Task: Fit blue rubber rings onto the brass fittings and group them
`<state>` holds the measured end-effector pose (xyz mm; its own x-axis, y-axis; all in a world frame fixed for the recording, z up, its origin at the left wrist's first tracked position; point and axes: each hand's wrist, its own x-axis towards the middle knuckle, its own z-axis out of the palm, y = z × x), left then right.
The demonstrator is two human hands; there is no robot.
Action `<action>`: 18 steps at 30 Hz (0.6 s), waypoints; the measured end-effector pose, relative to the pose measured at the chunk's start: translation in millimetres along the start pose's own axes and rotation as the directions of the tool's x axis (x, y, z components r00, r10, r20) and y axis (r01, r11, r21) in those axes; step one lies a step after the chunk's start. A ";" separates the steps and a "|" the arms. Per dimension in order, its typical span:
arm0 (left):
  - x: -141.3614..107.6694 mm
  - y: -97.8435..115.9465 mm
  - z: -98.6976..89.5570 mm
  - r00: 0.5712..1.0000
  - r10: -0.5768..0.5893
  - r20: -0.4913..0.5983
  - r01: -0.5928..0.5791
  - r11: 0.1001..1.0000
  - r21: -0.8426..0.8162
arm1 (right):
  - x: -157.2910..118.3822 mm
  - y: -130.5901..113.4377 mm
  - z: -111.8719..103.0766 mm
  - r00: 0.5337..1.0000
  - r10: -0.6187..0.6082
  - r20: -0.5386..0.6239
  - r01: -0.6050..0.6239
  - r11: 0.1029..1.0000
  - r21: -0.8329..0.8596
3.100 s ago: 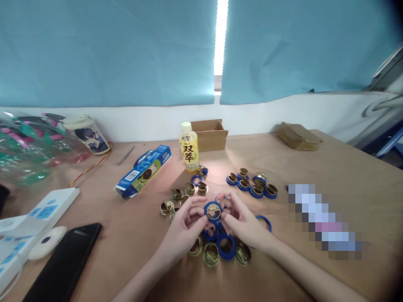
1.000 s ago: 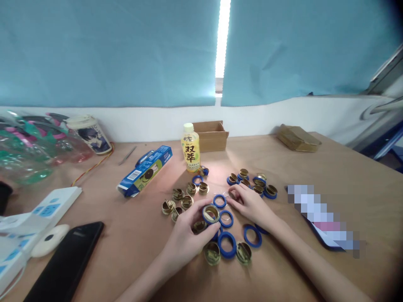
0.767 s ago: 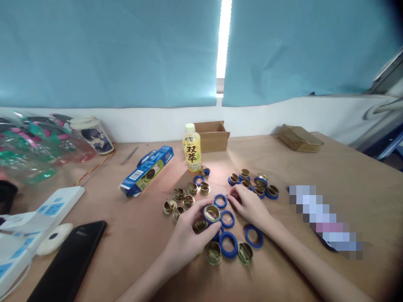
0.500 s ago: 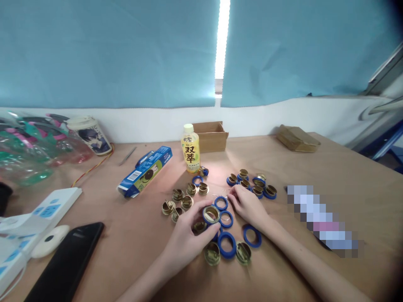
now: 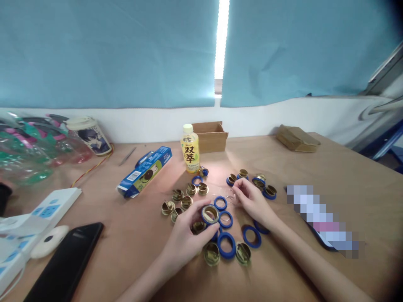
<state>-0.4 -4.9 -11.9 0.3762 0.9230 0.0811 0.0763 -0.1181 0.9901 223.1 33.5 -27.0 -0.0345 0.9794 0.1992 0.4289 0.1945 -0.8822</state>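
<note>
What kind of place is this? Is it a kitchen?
Probably not a kitchen. It looks like a small worktable for putting parts together by hand: piles of brass caps and blue rings lie on it, with a cardboard box and a drink bottle by the wall.

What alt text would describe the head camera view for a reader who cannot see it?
At a brown table, the left hand grips a brass cap in a blue ring, while the right hand pinches thin wire rings. Loose brass caps, blue rings and a yellow bottle surround them.
</note>
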 end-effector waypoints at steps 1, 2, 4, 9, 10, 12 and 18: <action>0.0 -0.5 -0.3 1.000 0.000 -0.006 0.000 1.000 0.003 | -0.5 -1.7 0.9 1.000 0.007 0.019 -0.007 0.999 0.035; -0.1 -1.0 -0.6 1.000 0.001 -0.015 -0.001 1.000 0.007 | -1.1 -3.5 1.9 0.999 0.014 0.039 -0.017 0.997 0.069; -0.4 -1.5 -1.0 1.000 0.001 -0.027 -0.001 1.000 0.007 | -2.1 -7.0 3.9 0.995 0.039 0.091 -0.051 0.989 0.135; -1.3 -1.4 -1.1 1.000 0.015 -0.021 -0.015 1.000 0.003 | -4.9 -13.4 8.2 0.980 0.083 0.183 -0.131 0.954 0.268; -1.4 -1.3 -1.0 1.000 0.020 -0.022 -0.020 1.000 0.013 | -5.3 -14.1 8.9 0.978 0.085 0.190 -0.138 0.947 0.289; -1.6 -1.4 -0.9 0.999 0.029 -0.027 -0.028 0.998 0.047 | -6.0 -15.3 9.4 0.974 0.087 0.209 -0.153 0.932 0.328; -2.3 -2.2 -1.4 0.997 0.063 -0.053 -0.055 0.988 0.147 | -5.5 -22.9 5.0 0.983 0.045 0.178 -0.099 0.948 0.303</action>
<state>-2.7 -6.2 -14.2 0.3310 0.9318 0.1491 0.1906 -0.2208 0.9565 208.9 23.9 -10.0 -0.1753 0.9813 0.0797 0.1364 0.1044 -0.9851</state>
